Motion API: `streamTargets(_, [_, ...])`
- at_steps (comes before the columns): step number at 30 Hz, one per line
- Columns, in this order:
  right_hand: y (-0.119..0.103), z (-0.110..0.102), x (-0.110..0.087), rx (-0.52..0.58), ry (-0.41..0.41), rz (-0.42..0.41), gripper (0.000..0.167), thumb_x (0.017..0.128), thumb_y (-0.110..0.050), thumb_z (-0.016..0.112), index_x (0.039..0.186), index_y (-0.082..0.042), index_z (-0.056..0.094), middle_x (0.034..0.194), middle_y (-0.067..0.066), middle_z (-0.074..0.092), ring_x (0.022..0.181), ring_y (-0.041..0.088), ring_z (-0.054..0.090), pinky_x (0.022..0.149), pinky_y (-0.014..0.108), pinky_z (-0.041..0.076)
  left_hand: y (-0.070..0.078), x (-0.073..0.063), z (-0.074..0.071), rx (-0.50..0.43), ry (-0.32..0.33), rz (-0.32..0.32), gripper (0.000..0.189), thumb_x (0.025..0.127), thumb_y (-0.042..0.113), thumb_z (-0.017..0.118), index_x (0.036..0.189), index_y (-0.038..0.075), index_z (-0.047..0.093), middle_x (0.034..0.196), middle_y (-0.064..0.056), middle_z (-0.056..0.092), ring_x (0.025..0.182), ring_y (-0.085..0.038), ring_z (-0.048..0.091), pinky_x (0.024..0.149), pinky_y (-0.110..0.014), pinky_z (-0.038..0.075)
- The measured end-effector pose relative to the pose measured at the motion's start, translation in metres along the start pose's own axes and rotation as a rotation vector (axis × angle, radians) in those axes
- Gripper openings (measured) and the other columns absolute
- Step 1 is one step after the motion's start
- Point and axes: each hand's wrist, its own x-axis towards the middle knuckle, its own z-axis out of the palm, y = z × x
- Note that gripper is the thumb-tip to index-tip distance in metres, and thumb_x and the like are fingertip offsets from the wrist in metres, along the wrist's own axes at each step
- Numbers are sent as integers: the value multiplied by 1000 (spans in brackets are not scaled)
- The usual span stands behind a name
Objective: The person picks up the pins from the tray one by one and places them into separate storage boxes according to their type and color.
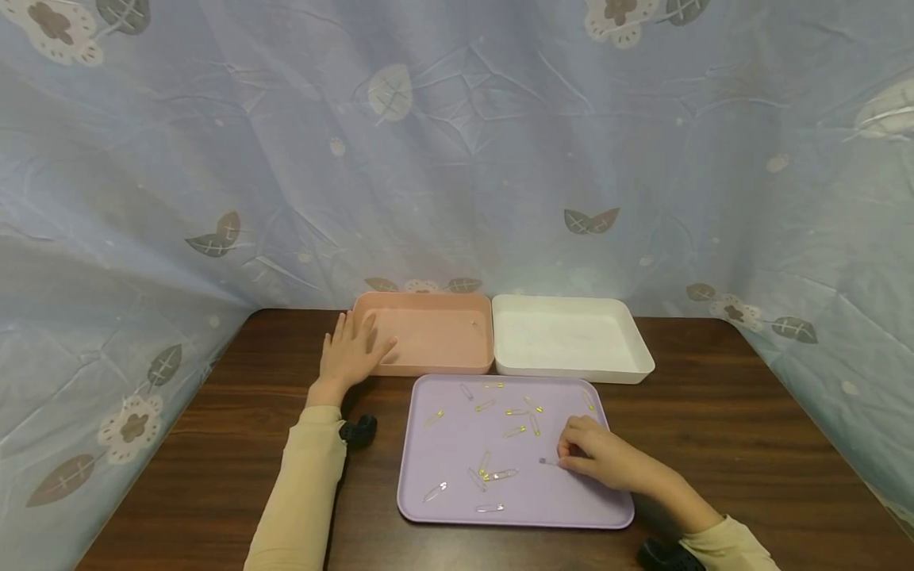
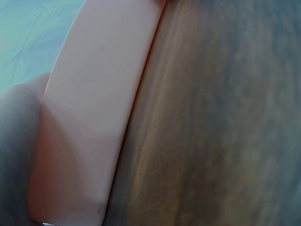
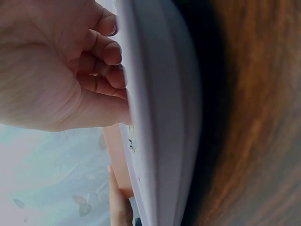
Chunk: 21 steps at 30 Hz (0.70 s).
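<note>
My right hand (image 1: 600,456) is low over the right part of the lilac tray (image 1: 457,444). Its thumb and curled fingers pinch a silver safety pin (image 1: 546,461), whose head sticks out to the left; the rest is hidden by the fingers. In the right wrist view the head of this safety pin (image 3: 131,145) shows beyond the thumb. Several yellow safety pins (image 1: 516,432) and a few silver ones (image 1: 434,492) lie scattered on the tray. With fingers spread, my left hand (image 1: 350,353) rests at the left edge of the pink tray (image 1: 428,369).
A white tray (image 1: 574,341) stands against the pink tray's right side, both just behind the lilac one. One small shiny item (image 1: 474,323) lies inside the pink tray. Beneath is a dark wooden table (image 1: 714,412), with a patterned blue curtain (image 1: 457,159) behind.
</note>
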Motion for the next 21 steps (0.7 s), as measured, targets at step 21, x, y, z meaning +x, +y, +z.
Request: streamTargets(21, [1,-10,9,6,33,-31,15,88,-19,70,84,-20,56,85,-10,49,84,3,41,71,21,39,1,1,-1,16,-23,-13,85,93,69,37,158,20,12,163,-23,-2,151,-41,-6,116,-68,1])
